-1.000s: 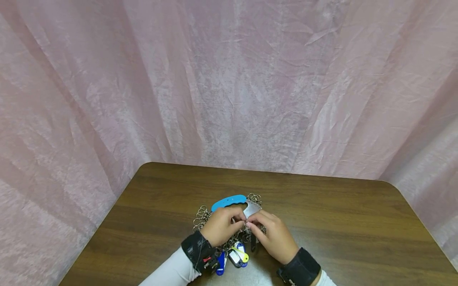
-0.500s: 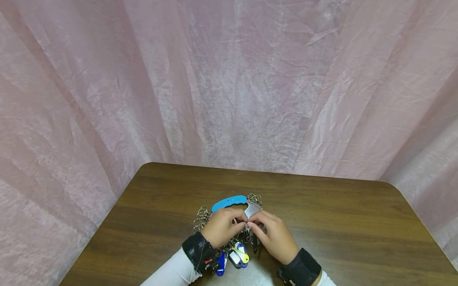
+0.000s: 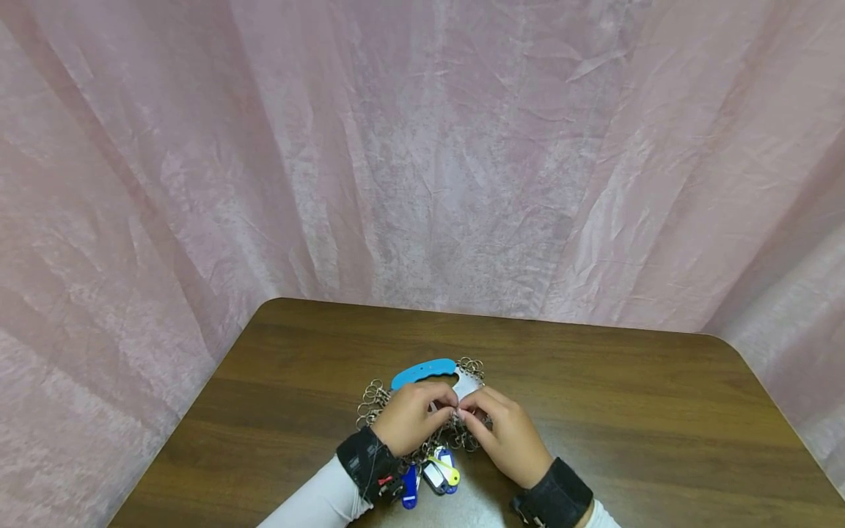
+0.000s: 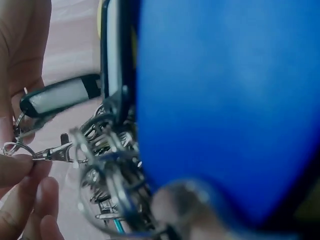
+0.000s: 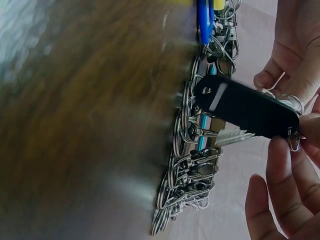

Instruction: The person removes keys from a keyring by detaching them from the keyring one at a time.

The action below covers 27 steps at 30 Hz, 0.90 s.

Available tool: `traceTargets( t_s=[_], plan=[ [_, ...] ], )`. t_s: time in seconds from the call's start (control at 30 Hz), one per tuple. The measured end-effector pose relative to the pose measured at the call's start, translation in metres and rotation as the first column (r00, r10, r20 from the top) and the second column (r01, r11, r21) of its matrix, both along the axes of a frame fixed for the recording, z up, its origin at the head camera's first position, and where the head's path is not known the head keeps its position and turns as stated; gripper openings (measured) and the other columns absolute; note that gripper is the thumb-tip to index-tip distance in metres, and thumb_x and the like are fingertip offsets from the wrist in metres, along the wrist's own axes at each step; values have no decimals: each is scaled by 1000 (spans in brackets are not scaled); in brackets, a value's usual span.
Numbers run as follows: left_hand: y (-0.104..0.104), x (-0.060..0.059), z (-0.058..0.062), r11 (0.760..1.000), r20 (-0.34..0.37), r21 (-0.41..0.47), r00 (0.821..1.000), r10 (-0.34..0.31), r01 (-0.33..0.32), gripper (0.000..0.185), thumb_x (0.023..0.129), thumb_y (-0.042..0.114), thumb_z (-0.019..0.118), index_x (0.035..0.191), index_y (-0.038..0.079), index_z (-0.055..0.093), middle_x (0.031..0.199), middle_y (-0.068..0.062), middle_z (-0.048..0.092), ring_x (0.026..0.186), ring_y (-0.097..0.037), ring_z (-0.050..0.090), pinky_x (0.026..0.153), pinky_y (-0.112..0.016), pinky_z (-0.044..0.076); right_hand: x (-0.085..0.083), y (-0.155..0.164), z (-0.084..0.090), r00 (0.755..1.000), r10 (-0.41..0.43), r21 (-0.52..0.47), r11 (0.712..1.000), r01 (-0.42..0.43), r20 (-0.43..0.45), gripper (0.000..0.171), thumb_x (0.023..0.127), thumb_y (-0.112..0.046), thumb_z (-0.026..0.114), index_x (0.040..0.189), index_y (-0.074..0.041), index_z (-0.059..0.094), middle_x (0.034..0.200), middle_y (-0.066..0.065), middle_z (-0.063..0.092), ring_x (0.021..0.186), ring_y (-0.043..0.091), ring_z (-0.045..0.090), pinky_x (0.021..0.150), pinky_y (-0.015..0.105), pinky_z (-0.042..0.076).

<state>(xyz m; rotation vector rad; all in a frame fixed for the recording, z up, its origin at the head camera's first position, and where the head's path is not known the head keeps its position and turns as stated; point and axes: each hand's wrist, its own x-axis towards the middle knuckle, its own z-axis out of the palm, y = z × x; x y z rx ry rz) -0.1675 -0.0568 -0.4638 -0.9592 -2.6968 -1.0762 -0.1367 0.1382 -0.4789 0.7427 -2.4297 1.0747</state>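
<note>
My left hand [image 3: 412, 419] and right hand [image 3: 507, 436] meet fingertip to fingertip over a bunch of clips and rings. Between them they pinch a small split key ring [image 4: 20, 148], which is joined to a swivel clip [image 4: 56, 153]. A black key tag [image 5: 250, 107] hangs at the fingertips with a silver key [image 5: 234, 137] beside it. Behind the hands lies a holder with a blue curved handle [image 3: 422, 372] and a silver metal plate [image 3: 467, 385]. Many swivel clips with rings [image 5: 187, 187] line this holder. The fingers partly hide the ring in the head view.
Below the hands, a blue key tag [image 3: 410, 488], a yellow tag [image 3: 452, 474] and a dark tag with a white label [image 3: 433, 477] lie on the brown wooden table [image 3: 627, 411]. A pink curtain [image 3: 422, 161] hangs behind it.
Both hands stay almost in place, fingertips working at the ring. The dark tag that hung below the right fingers is now out of sight in the head view. The plate looks brighter.
</note>
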Motion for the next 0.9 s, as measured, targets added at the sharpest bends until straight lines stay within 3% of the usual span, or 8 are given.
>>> traceTargets(
  t_s=[0.17, 0.5, 0.9],
  plan=[
    [1, 0, -1, 999, 8, -37, 1000, 20, -20, 5, 94, 15, 70, 97, 19, 70, 93, 6, 73, 86, -2, 66, 78, -21, 54, 1, 0, 0, 1000, 14, 0, 1000, -14, 9, 10, 90, -10, 74, 96, -17, 71, 90, -12, 64, 79, -4, 56, 68, 24, 54],
    [0, -2, -2, 999, 55, -16, 998, 32, -31, 5, 93, 14, 70, 96, 17, 69, 88, 7, 73, 82, -1, 64, 74, -20, 52, 2, 0, 1, 999, 51, 3, 999, -51, -7, 10, 89, -10, 76, 96, -17, 72, 98, -10, 67, 87, 2, 63, 74, 28, 56],
    [-1, -2, -2, 1000, 38, -13, 999, 25, -24, 5, 94, 15, 70, 92, 19, 68, 85, 8, 71, 78, 1, 62, 70, -17, 50, 1, -1, 0, 1000, 27, 1, 1000, -27, 16, 10, 90, -10, 74, 96, -16, 70, 93, -12, 66, 84, -2, 61, 74, 23, 55]
  ],
)
